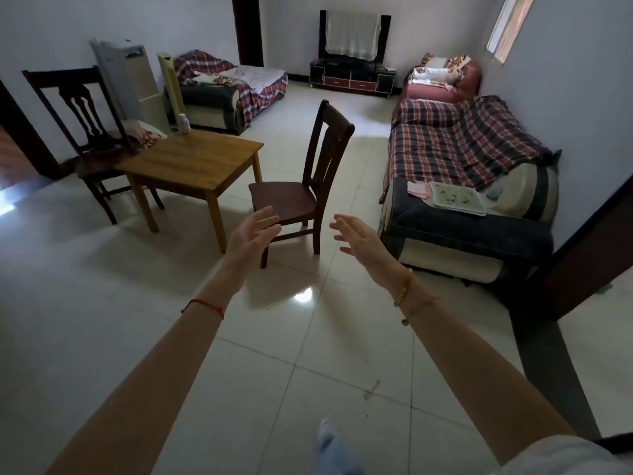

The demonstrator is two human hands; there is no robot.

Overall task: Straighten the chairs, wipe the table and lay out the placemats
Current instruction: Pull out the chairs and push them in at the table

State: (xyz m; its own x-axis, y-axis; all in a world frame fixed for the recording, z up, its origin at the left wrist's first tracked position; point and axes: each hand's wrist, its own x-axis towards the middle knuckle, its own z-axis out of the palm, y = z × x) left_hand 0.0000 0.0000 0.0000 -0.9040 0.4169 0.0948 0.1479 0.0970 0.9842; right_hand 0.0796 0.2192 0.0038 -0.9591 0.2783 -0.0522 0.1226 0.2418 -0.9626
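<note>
Ahead, left hand (251, 231) and right hand (359, 238), fingers (266, 215) splayed, empty, before dark slatted wooden chair (284, 197).

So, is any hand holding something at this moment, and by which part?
Nothing is held. The left hand and the right hand are both open and empty, raised in the air toward the dark chair, apparently not touching it.

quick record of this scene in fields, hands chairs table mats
left hand: open, empty, raised toward the near chair
right hand: open, empty
near chair: apart from the wooden table, untouched
far chair: at the table's far left, panels leaning on it
bottle: on the table's far edge
placemats: stacked on the sofa, pink cloth beside them
</note>
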